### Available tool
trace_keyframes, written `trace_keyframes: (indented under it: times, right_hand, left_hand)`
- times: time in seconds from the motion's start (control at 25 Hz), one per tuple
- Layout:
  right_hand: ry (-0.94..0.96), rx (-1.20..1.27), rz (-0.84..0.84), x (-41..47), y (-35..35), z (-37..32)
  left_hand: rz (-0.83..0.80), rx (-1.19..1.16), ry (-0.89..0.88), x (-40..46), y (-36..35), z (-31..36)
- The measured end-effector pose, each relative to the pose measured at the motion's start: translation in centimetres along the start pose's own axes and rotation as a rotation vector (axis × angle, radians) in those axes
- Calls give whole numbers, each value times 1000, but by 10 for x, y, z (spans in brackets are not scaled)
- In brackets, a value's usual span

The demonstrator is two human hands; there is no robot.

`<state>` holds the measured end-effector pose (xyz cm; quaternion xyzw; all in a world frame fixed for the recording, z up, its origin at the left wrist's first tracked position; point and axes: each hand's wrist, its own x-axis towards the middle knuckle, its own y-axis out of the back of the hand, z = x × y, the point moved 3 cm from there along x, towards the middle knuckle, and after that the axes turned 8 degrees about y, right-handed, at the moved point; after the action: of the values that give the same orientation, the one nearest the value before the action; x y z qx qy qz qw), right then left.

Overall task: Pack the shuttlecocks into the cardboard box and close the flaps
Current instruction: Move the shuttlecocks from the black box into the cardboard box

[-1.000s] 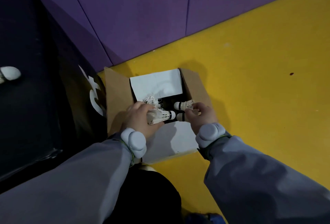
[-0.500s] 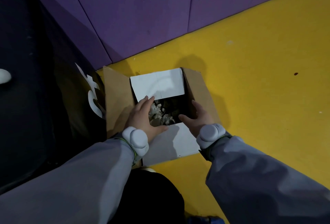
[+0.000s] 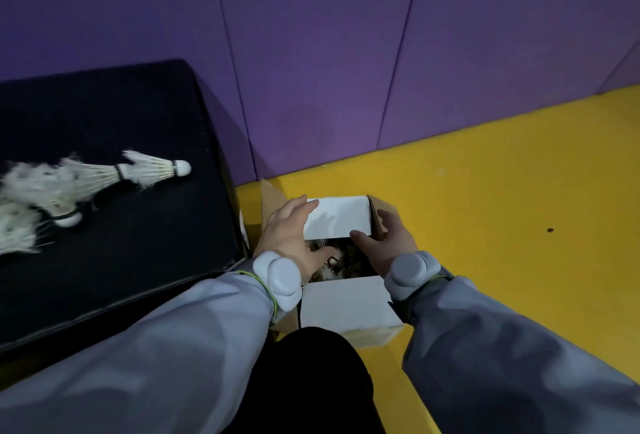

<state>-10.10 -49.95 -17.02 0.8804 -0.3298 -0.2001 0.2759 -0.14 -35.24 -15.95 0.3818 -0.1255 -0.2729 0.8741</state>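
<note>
A cardboard box (image 3: 349, 305) with white-faced flaps stands on the yellow floor in front of me. Its far flap (image 3: 341, 217) and near flap stand open, and several white feathered shuttlecocks (image 3: 332, 260) show in the dark gap between them. My left hand (image 3: 289, 232) hovers over the box's left side with fingers spread, fingertips at the far flap's left edge. My right hand (image 3: 389, 243) is over the right side, fingers apart and empty. More shuttlecocks (image 3: 86, 180) lie on the black block at left.
A large black padded block (image 3: 121, 225) sits immediately left of the box. A purple padded wall (image 3: 346, 70) rises behind. Yellow floor (image 3: 519, 225) extends to the right. My dark trouser knee (image 3: 311, 381) is just below the box.
Both hands let go of the shuttlecocks into the box and lifted out, empty. My view swung up and left, bringing the shuttlecocks on the black block into sight.
</note>
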Motion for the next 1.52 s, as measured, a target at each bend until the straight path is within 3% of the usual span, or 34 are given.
trace_keyframes:
  times: [0.32,0.68,0.92,1.2,1.4,1.52]
  right_hand:
    - [156,7,-27,-72,-43,-104]
    - [226,82,-90,-95,-132,-186]
    - [298,-100,-107,-53,-160,-217]
    - [505,-439,-153,1,-192,-260]
    - [564,-694,-337,18,-219,-284]
    - [590,-724,-370,17,-232,-296]
  left_hand:
    - [151,76,-74,-74,127,-27]
    - [456,186,167,-96,219,-130]
    - [567,280,346,-61,231,-182]
    - [630,406,325,-16,234,-204]
    - [604,373,265,-3,238,-211]
    - [601,355,236,-2,237,-213]
